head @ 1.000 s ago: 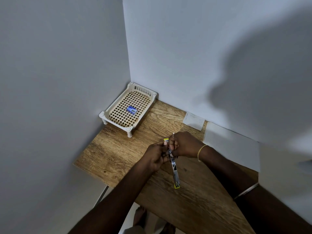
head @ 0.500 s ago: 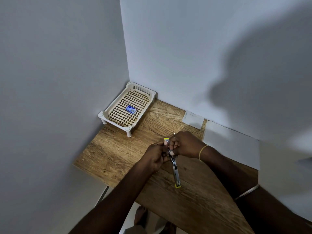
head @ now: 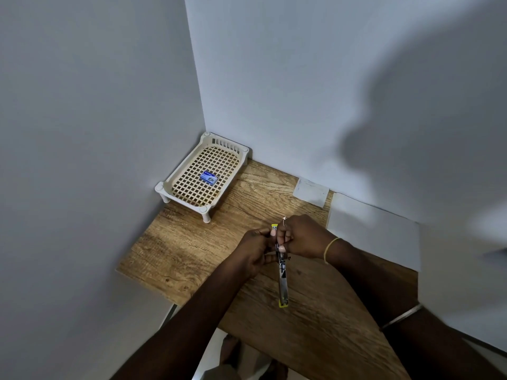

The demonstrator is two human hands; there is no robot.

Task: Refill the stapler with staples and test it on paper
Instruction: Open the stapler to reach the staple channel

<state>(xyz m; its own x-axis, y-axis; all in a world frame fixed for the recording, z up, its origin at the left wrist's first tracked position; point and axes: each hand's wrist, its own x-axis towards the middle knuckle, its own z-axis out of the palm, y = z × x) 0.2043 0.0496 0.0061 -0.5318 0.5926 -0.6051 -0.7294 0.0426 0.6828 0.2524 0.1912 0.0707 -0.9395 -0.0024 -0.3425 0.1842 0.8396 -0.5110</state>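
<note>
A slim metal stapler [head: 282,278] with yellow ends lies swung open in a long line above the wooden table [head: 192,250]. My left hand [head: 255,250] grips its far half from the left. My right hand [head: 301,237] pinches the same part from the right, fingertips at the metal channel. Whether a staple strip is between the fingers is hidden. A small blue staple box [head: 209,177] lies in a cream lattice tray [head: 175,182] at the back corner. A white paper sheet [head: 375,231] lies at the right, a smaller piece [head: 311,192] behind it.
Grey walls close the table in at the left and back. The table's front-left edge runs diagonally, with floor and a foot [head: 230,349] below it. Bare wood lies between the tray and my hands.
Both hands and the stapler stay in nearly the same place; only small finger shifts at the stapler's far half. The view has drifted slightly.
</note>
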